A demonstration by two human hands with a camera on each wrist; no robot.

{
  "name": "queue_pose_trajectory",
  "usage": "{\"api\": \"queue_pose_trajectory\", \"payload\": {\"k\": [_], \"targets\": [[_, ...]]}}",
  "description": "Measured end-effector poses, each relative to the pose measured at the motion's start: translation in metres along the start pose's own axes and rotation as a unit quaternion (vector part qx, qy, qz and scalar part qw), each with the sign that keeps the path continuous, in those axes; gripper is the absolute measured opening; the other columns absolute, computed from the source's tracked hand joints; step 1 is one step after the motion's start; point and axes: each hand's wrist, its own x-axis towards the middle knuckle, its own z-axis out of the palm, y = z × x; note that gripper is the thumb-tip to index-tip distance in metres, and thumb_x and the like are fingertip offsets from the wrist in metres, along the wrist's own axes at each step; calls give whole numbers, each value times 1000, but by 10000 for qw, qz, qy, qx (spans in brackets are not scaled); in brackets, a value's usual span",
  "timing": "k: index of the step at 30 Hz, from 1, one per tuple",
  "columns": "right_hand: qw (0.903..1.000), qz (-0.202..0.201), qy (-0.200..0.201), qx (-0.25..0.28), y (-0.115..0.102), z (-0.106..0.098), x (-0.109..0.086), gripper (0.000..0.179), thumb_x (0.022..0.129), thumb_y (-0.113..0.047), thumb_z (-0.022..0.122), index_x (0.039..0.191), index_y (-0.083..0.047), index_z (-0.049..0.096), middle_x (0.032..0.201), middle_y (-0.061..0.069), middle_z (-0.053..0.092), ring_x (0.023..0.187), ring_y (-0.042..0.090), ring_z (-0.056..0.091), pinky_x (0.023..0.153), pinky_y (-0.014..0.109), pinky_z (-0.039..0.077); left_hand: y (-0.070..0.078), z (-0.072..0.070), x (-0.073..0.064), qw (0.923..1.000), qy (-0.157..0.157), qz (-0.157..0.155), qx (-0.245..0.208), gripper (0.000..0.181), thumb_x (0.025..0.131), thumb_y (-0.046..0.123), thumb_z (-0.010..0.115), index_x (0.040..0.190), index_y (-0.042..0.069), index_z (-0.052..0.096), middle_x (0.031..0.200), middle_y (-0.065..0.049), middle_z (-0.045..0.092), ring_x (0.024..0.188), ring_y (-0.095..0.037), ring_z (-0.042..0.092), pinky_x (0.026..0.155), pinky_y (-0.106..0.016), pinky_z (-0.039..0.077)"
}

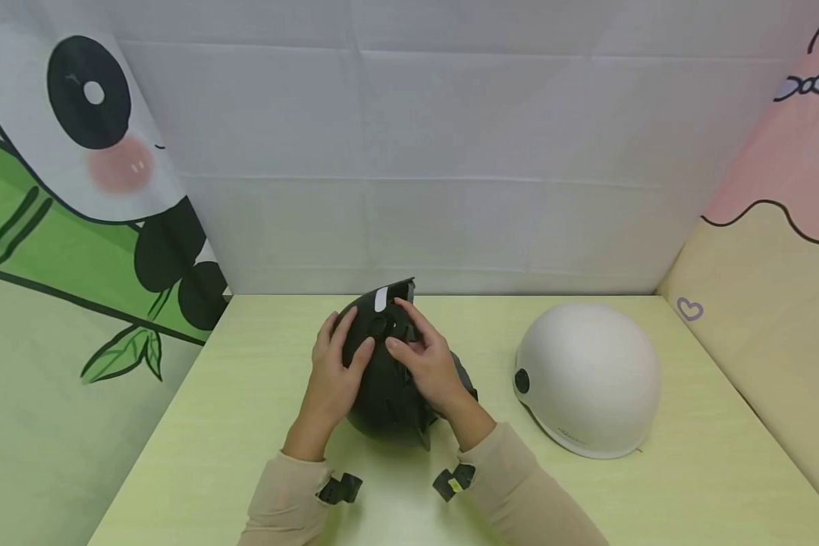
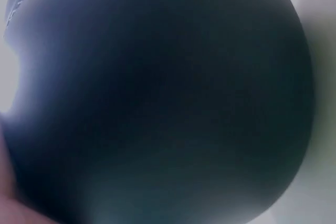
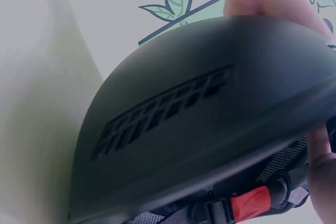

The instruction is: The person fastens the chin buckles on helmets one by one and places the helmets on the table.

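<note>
A black helmet (image 1: 385,413) is tipped on its side on the table, its open underside facing right. My left hand (image 1: 331,383) holds it from the left, fingers spread over the shell and thumb near the round fitting. On the right, my right hand (image 1: 433,371) grips the rim, fingers at the front edge by a white patch (image 1: 381,299). The right wrist view shows slotted vents (image 3: 163,111), and under the rim straps with a red buckle piece (image 3: 251,203). Dark shell fills most of the left wrist view.
A white helmet (image 1: 590,379) with a round black fitting stands dome up on the table (image 1: 273,334), to the right. Behind the table rises a pale cloth wall (image 1: 437,227); printed cartoon panels flank both sides.
</note>
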Motion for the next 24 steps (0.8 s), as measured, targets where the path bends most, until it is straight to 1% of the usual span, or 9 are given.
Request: {"api": "queue_pose_trajectory", "payload": {"k": [3, 6, 12, 15, 18, 20, 24], "targets": [[9996, -41, 64, 277, 2, -1, -1, 60, 97, -7, 55, 152, -12, 33, 139, 21, 45, 100, 25, 66, 82, 40, 53, 6, -2, 0, 9997, -10, -9, 236, 61, 100, 41, 53, 152, 15, 35, 156, -21, 16, 140, -44, 17, 100, -68, 26], [9983, -156, 116, 544, 4, -2, 0, 61, 96, -7, 54, 152, -8, 31, 139, 22, 42, 98, 21, 66, 83, 38, 53, 12, -3, 1, 9989, 2, -45, 463, 62, 99, 43, 54, 152, 16, 36, 156, -20, 17, 140, -44, 16, 97, -72, 26], [9949, -284, 213, 945, 3, -3, -1, 61, 95, -5, 51, 151, -2, 28, 145, 22, 35, 96, 16, 64, 79, 32, 54, 21, -3, 3, 9974, -60, -115, 708, 64, 98, 48, 53, 152, 19, 36, 156, -19, 17, 140, -44, 14, 92, -76, 25], [9944, -356, 228, 971, 4, -5, -1, 61, 95, -4, 50, 151, 1, 26, 148, 22, 32, 99, 17, 63, 80, 32, 54, 23, -2, 3, 9971, -41, -72, 758, 65, 97, 48, 54, 152, 19, 36, 156, -19, 17, 140, -44, 14, 92, -74, 25], [9945, -372, 295, 929, 3, -7, -2, 62, 95, -5, 50, 151, 2, 25, 149, 21, 32, 101, 17, 62, 81, 32, 53, 24, -1, 2, 9969, 32, 37, 784, 65, 97, 47, 56, 152, 18, 37, 156, -19, 19, 140, -44, 16, 92, -72, 26], [9944, -356, 363, 923, 3, -9, -3, 61, 95, -6, 51, 151, 1, 27, 148, 21, 33, 101, 18, 63, 81, 32, 53, 24, 0, 2, 9969, 72, 113, 780, 65, 96, 47, 57, 151, 18, 38, 156, -19, 20, 140, -44, 16, 92, -71, 25], [9930, -360, 450, 1031, 0, -9, -6, 60, 95, -4, 49, 151, 1, 27, 151, 19, 31, 103, 19, 62, 82, 32, 53, 24, 1, 2, 9966, 133, 263, 773, 64, 96, 45, 58, 151, 17, 40, 155, -20, 22, 139, -44, 18, 92, -71, 24]]}}
